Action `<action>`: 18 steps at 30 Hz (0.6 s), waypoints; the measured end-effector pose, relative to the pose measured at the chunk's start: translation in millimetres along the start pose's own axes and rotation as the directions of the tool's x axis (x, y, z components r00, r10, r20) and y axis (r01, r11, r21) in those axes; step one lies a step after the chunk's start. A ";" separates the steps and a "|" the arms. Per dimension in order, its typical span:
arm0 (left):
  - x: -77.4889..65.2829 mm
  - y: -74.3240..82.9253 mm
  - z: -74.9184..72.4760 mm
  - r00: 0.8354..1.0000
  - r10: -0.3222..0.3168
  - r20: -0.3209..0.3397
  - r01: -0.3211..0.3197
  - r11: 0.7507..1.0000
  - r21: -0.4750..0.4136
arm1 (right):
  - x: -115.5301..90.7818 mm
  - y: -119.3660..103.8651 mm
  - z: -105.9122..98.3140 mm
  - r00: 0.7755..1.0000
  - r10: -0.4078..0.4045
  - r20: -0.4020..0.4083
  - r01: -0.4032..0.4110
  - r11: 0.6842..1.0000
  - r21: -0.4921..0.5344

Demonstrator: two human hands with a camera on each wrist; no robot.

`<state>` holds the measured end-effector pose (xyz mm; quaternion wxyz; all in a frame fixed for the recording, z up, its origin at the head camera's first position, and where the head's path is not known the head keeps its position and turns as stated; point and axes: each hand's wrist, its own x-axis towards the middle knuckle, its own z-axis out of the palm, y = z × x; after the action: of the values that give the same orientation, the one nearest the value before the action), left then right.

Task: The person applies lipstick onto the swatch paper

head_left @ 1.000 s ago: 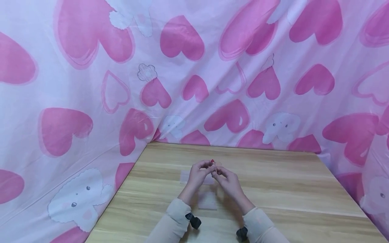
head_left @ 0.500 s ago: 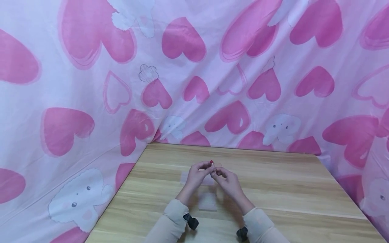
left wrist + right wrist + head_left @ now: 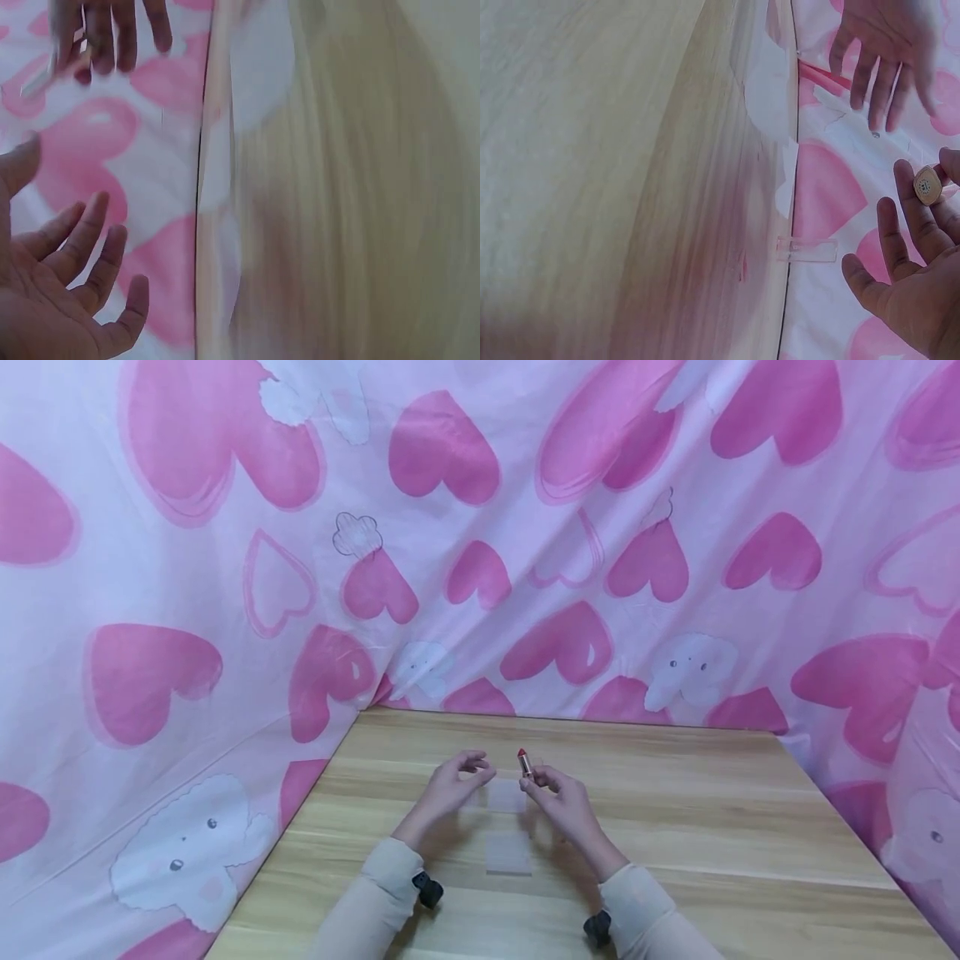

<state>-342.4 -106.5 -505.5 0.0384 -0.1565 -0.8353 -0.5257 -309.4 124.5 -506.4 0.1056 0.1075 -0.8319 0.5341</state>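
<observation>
In the head view a lipstick (image 3: 524,763) stands nearly upright, its red tip bare above a metallic tube. My right hand (image 3: 564,802) pinches it low down between thumb and fingers. Its flat base, with a small round label, faces the right wrist camera beside the fingers of my right hand (image 3: 922,292). Left of the lipstick and apart from it, my left hand (image 3: 452,783) holds nothing. The fingers of my left hand (image 3: 67,292) are spread and loosely bent in the left wrist view, where the lipstick (image 3: 45,79) is blurred.
On the wooden table (image 3: 712,827), a see-through flat piece (image 3: 508,853) lies between the forearms, and another pale flat piece (image 3: 506,796) lies behind it. A clear rectangular piece (image 3: 808,250) shows at the table edge in the right wrist view. A heart-patterned cloth (image 3: 480,577) hangs behind.
My left hand has let go of the lipstick and moved left, away from it. The right hand stays in nearly the same place, still holding the lipstick, now more fully visible.
</observation>
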 end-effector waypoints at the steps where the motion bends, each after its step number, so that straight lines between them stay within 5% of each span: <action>1: 0.8 -3.4 -6.4 1.000 0.009 -0.001 -0.009 0.999 0.045 | 0.3 0.2 -0.3 1.000 0.001 0.002 -0.001 1.000 0.002; 5: 4.3 -17.8 -31.1 1.000 -0.003 0.011 0.001 0.986 0.166 | 2.6 1.0 -1.2 1.000 0.000 0.020 -0.001 1.000 0.010; 12: 2.9 -46.6 -50.8 0.989 -0.125 0.076 0.114 0.984 0.138 | 7.0 -1.1 1.6 0.999 -0.048 0.017 0.048 0.999 0.009; 18: -0.3 -66.7 -53.3 0.985 -0.105 0.138 0.061 0.954 0.294 | 8.0 -4.5 6.7 0.998 -0.052 0.036 0.052 0.999 0.008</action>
<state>-367.6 -180.6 -539.6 -0.0253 -0.1537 -0.9094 -0.3857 -316.1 116.0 -502.9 0.1040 0.1391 -0.8287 0.5321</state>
